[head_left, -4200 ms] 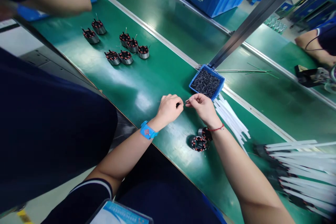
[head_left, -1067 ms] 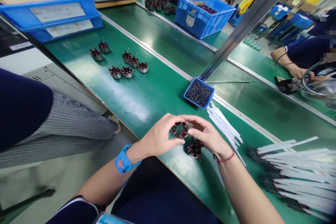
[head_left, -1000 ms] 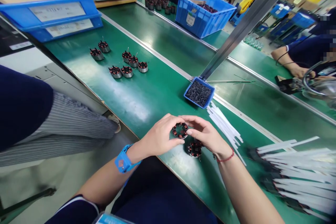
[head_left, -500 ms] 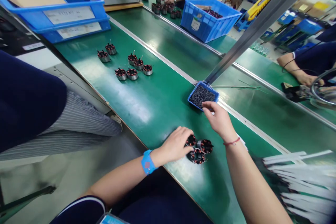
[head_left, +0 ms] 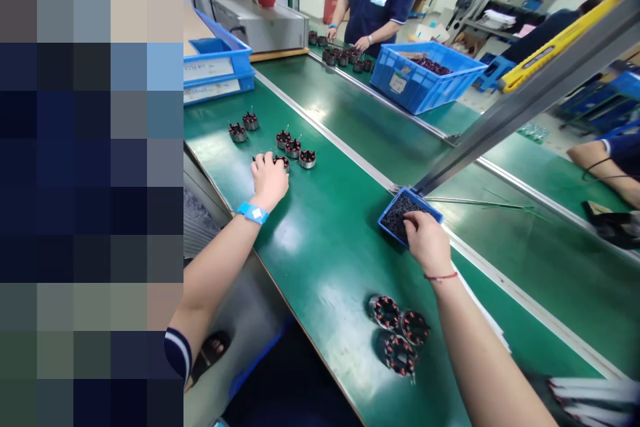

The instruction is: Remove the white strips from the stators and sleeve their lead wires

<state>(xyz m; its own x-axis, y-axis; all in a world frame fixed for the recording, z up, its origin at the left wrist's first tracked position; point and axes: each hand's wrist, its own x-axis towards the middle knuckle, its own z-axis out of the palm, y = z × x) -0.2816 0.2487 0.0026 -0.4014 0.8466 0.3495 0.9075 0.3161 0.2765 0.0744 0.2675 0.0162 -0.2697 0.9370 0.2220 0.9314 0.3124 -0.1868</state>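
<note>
My left hand [head_left: 271, 181] reaches over the far group of wound motor stators, its fingers curled down around one stator [head_left: 283, 164]; the hand hides part of that group. Beside it stand several more stators [head_left: 307, 159] with copper windings and black tops. My right hand [head_left: 429, 242] dips its fingertips, pressed together, into a small blue box [head_left: 392, 235] filled with short black tubes [head_left: 398, 212]. Exactly what sits between those fingertips is hidden. Closer to me, three stators [head_left: 387, 313] are grouped on the green table [head_left: 320, 247].
A slanted metal post [head_left: 480, 117] with a yellow cutter knife [head_left: 555, 47] rises behind the small box. Blue trays [head_left: 240, 83] stand far left, a blue crate [head_left: 425, 97] across the table. White strips [head_left: 595, 395] lie at lower right. Two co-workers are across the table.
My left hand has left the three near stators and moved far left to the other group. My right hand has lowered its fingers into the small box. The view has shifted.
</note>
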